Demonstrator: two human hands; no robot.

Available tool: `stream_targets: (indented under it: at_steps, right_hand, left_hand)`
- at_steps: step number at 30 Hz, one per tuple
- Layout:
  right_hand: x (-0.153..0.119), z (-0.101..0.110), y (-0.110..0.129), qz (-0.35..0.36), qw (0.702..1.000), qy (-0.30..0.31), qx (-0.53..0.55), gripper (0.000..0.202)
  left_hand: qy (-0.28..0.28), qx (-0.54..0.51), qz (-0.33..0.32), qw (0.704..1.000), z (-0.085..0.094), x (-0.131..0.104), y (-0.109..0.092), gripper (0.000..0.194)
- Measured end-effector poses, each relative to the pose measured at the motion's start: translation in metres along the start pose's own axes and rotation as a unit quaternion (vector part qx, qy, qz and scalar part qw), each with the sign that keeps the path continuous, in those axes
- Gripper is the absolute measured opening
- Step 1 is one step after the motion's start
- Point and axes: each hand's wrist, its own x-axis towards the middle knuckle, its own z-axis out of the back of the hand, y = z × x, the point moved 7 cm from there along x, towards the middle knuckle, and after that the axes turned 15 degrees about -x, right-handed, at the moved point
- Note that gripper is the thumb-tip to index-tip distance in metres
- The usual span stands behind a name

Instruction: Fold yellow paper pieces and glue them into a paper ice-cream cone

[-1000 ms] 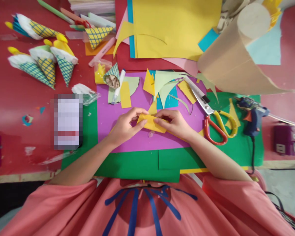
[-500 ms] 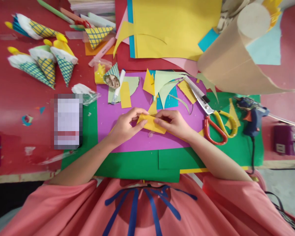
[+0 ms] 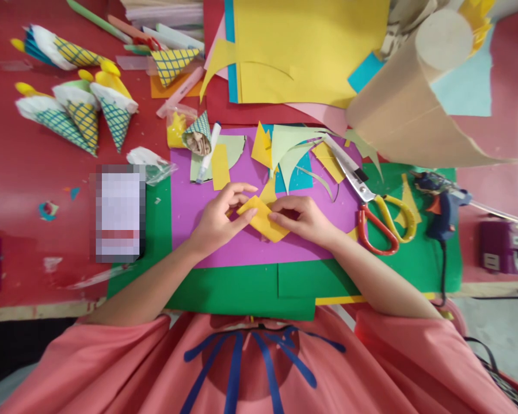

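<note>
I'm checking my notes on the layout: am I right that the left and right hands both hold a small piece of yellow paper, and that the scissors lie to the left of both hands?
Not quite: the head view shows the scissors to the right of both hands. The left hand and right hand do both hold a small piece of yellow paper.

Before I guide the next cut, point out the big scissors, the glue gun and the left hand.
Scissors (image 3: 379, 247): head view, on the red handle's lower edge.
Glue gun (image 3: 442, 222): head view, on its blue grip.
Left hand (image 3: 218, 223): head view, back of the hand.
</note>
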Motion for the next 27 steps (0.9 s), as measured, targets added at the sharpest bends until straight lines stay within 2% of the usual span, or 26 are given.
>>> stream_targets:
  at_steps: [4,7,10,12,20,27]
  right_hand:
    - [-0.001,-0.004,-0.001,-0.018,0.999,0.017,0.049,0.023]
    - [-0.002,-0.001,-0.006,-0.050,0.992,-0.031,0.113,0.024]
    - [-0.002,0.005,-0.011,-0.075,0.982,-0.087,0.152,0.027]
    - [-0.002,0.006,-0.012,-0.078,0.980,-0.099,0.156,0.028]
    - [-0.002,0.000,-0.009,-0.067,0.983,-0.062,0.160,0.026]
    - [-0.003,-0.002,-0.007,-0.053,0.984,-0.032,0.165,0.027]
  left_hand:
    - [-0.024,-0.038,0.004,0.999,0.003,0.003,-0.002,0.038]
    - [-0.035,-0.105,0.039,0.993,0.002,0.004,-0.001,0.042]
    - [0.011,-0.131,0.104,0.986,-0.006,0.002,0.005,0.029]
    - [0.033,-0.115,0.124,0.985,-0.009,0.000,0.006,0.028]
    - [-0.014,-0.084,0.097,0.992,-0.002,0.002,0.001,0.024]
    - [-0.015,-0.061,0.098,0.993,-0.002,0.001,-0.003,0.031]
